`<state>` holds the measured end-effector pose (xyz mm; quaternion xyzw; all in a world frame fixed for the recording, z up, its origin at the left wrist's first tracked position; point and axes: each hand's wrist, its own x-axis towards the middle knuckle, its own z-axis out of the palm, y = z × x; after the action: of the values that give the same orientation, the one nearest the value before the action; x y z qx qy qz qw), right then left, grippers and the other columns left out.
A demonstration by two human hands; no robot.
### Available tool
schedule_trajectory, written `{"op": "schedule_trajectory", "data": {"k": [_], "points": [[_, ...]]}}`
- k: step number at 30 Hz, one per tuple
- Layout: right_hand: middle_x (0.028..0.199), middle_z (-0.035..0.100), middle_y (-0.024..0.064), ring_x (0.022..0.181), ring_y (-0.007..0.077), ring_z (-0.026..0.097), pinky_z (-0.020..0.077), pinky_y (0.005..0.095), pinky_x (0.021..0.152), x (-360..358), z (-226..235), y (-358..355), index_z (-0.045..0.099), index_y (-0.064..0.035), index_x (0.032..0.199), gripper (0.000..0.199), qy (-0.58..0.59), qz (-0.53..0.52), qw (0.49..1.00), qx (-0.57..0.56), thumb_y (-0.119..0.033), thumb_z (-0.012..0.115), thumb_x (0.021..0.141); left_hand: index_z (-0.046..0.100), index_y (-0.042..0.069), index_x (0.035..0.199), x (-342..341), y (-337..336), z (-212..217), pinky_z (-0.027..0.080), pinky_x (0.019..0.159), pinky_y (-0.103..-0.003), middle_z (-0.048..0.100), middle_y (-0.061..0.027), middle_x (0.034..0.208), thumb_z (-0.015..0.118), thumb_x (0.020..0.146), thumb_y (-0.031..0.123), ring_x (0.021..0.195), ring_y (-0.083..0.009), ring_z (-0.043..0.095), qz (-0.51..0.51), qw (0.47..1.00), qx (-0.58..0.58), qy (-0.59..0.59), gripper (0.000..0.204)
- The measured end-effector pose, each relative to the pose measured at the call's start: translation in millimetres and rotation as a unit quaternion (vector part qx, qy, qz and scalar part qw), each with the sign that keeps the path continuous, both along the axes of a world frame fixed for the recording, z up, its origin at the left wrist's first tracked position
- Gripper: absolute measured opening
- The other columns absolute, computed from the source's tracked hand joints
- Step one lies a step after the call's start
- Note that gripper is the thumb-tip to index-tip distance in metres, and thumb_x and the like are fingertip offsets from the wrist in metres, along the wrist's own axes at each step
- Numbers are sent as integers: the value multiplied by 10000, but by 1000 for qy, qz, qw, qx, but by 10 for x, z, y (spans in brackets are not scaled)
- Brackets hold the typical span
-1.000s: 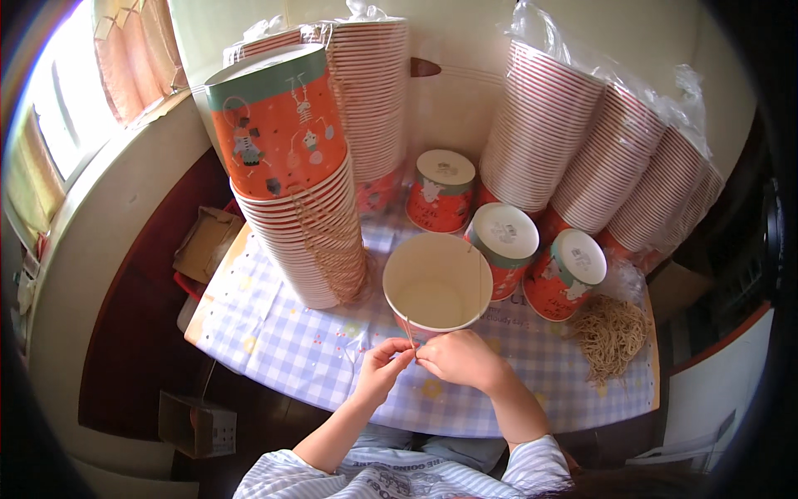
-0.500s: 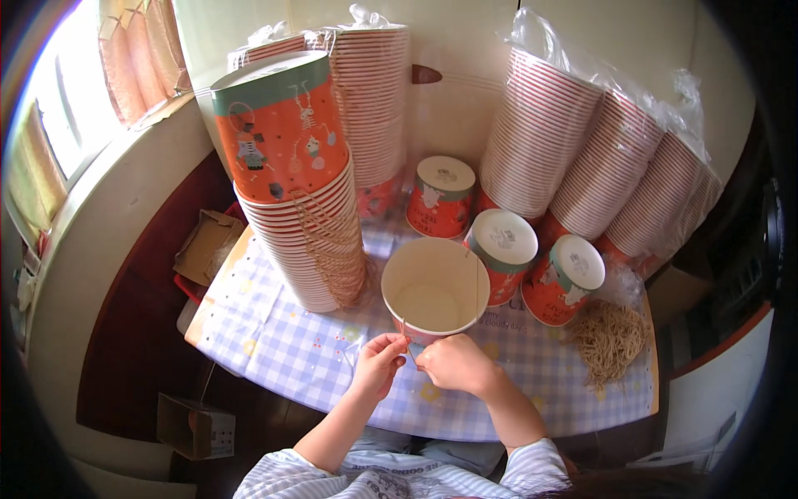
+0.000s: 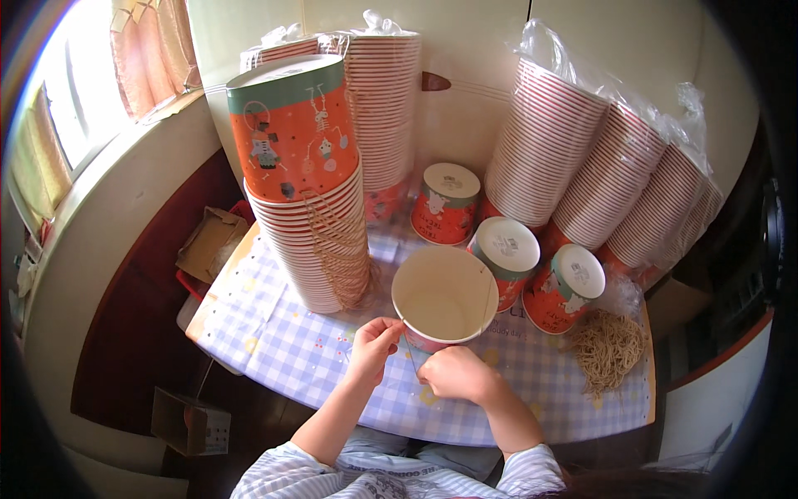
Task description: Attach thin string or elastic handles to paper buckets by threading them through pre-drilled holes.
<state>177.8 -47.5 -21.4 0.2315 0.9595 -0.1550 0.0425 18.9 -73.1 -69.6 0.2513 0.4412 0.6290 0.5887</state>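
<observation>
An open paper bucket (image 3: 445, 295) with a cream inside stands mouth up at the front middle of the table. My left hand (image 3: 374, 349) pinches its near-left rim with thumb and fingertips. From that spot a thin tan string (image 3: 413, 353) runs down to my right hand (image 3: 460, 373), which is closed around it just in front of the bucket. The fingers of the right hand are partly hidden under its back. More string crosses the far-right rim of the bucket.
A tall stack of paper buckets (image 3: 307, 241), draped with strings, rises at the left. Plastic-wrapped stacks (image 3: 544, 141) stand behind. Several upturned orange buckets (image 3: 445, 204) surround the work, with a heap of string (image 3: 611, 349) on the checked tablecloth (image 3: 324, 382) at right.
My left hand has risen to the bucket's rim, and my right hand has moved slightly down and right, stretching a longer length of string between them. The view has shifted slightly.
</observation>
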Motion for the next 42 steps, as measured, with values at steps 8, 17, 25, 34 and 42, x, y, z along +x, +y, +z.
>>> {"op": "schedule_trajectory", "data": {"k": [8, 17, 25, 34, 42], "points": [[658, 622, 121, 636, 265, 623, 498, 360, 596, -33, 12, -27, 653, -81, 677, 100, 10, 28, 999, 12, -87, 576, 613, 561, 10, 833, -2, 42, -16, 372, 572, -188, 553, 6, 747, 572, 819, 94, 645, -47, 460, 24, 995, 63, 74, 85], [648, 620, 126, 629, 263, 623, 498, 364, 593, -26, -2, -40, 652, -75, 677, 108, 30, 53, 998, 21, -80, 575, 603, 524, -13, 810, 24, 114, -163, 401, 594, -207, 536, -27, 746, 556, 819, 68, 662, -76, 481, 79, 962, 135, 222, 87], [667, 622, 133, 641, 281, 621, 497, 369, 610, 49, 27, -7, 651, -66, 684, 92, 7, -1, 1000, -19, -94, 578, 635, 524, -6, 830, -11, 150, -197, 391, 586, -211, 506, -28, 741, 557, 820, 66, 657, -90, 467, 115, 916, 173, 342, 80], [756, 622, 106, 687, 281, 604, 477, 381, 622, 353, 502, -109, 597, -97, 852, 241, 72, -78, 994, 26, -295, 631, 718, 534, 118, 1081, -265, 145, 345, 439, 776, -353, 491, -115, 1093, 514, 691, -44, 955, -290, 476, 91, 666, 268, 690, 423], [753, 617, 109, 721, 291, 602, 472, 400, 619, 505, 556, -10, 556, -121, 972, 305, 109, -212, 964, 120, -226, 643, 700, 574, 137, 960, -555, 236, 544, 448, 790, -367, 534, -10, 1107, 604, 677, 86, 1017, -246, 477, -78, 518, 384, 760, 289]]}}
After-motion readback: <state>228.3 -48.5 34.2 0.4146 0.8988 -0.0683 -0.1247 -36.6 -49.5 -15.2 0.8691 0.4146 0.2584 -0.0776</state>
